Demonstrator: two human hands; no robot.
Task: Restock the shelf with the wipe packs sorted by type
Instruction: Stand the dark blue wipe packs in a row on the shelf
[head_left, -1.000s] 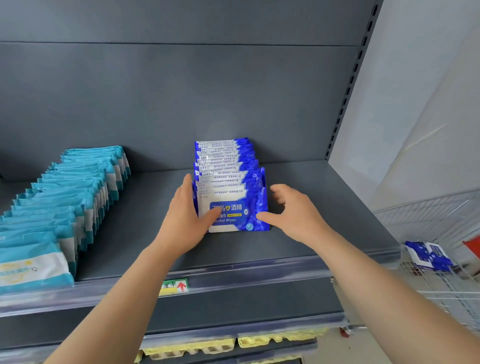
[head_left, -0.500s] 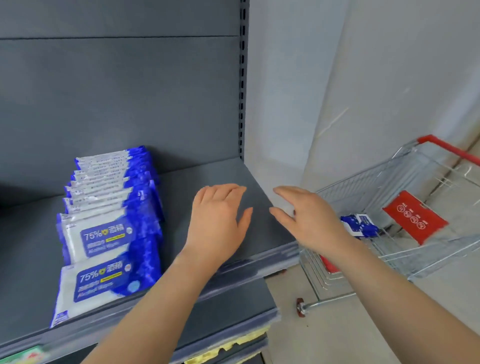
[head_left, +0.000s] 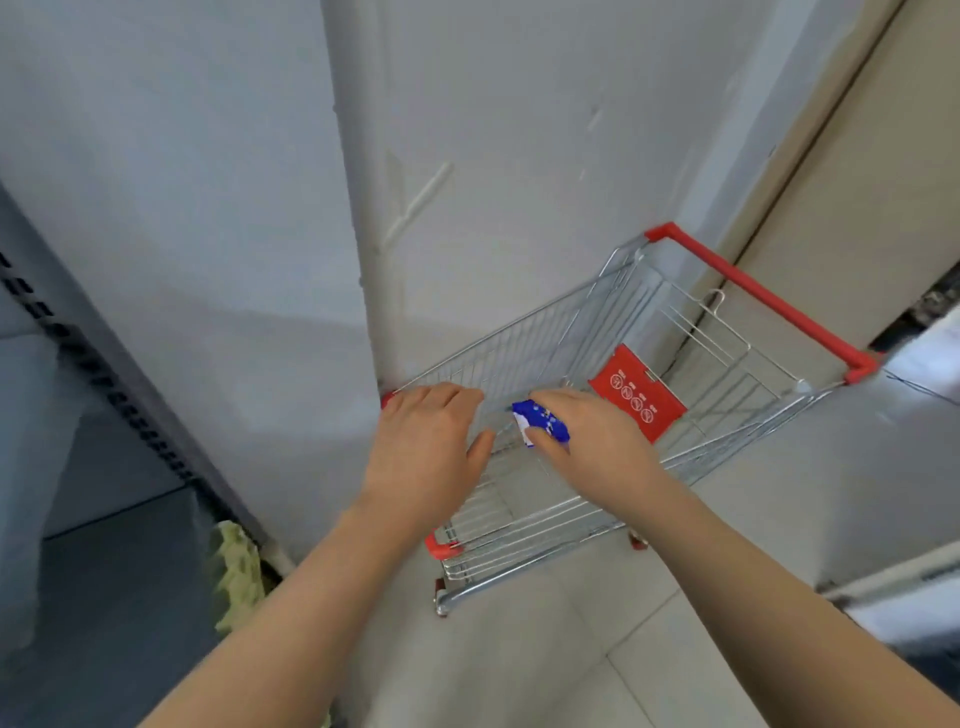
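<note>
Blue wipe pack (head_left: 540, 422) lies inside the wire cart (head_left: 524, 530), directly at the tips of the right hand (head_left: 597, 447), the nearer hand. Its fingers (head_left: 561, 402) curve over the pack; a closed pinch cannot be confirmed. The pack's long axis is not discernible. Left hand (head_left: 423, 447) hovers just beside, fingers loosely together, holding nothing.

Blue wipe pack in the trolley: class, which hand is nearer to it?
Right. The right hand grips the blue wipe pack between thumb and fingers; the left hand is apart, to its left, over the shopping trolley rim.
</note>
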